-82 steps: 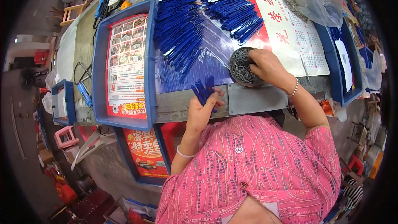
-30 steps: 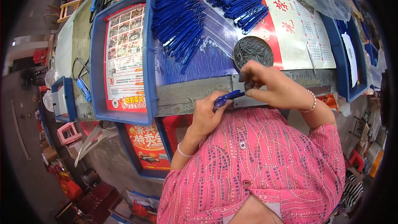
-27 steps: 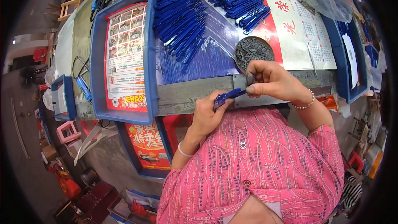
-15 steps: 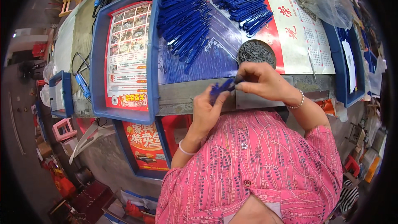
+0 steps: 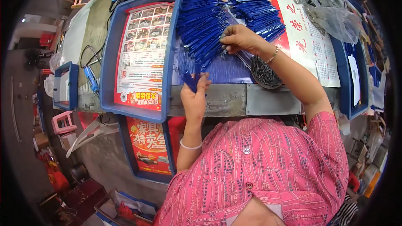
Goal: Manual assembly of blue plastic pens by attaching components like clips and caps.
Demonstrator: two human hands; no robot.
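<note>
My left hand is closed around some slim blue plastic pieces at the near edge of the bench. My right hand reaches over the bench with its fingers pinched together. It hovers by the right side of a big fanned pile of long blue plastic strips; what its fingertips hold, if anything, is hidden. A second pile of the same strips lies beyond that hand. Below my right forearm stands a round dish of small grey metal pins, partly covered by the wrist.
A blue plastic tray lined with a printed sheet sits left of the piles. Another blue tray stands at the right, near a clear plastic bag. A flat metal plate lies on the bench's near edge. Below is a lined tray.
My right hand has left my left hand and moved forward to the blue strip pile. My left hand has shifted slightly left and forward, still holding blue pieces. The whole view has shifted a little.
</note>
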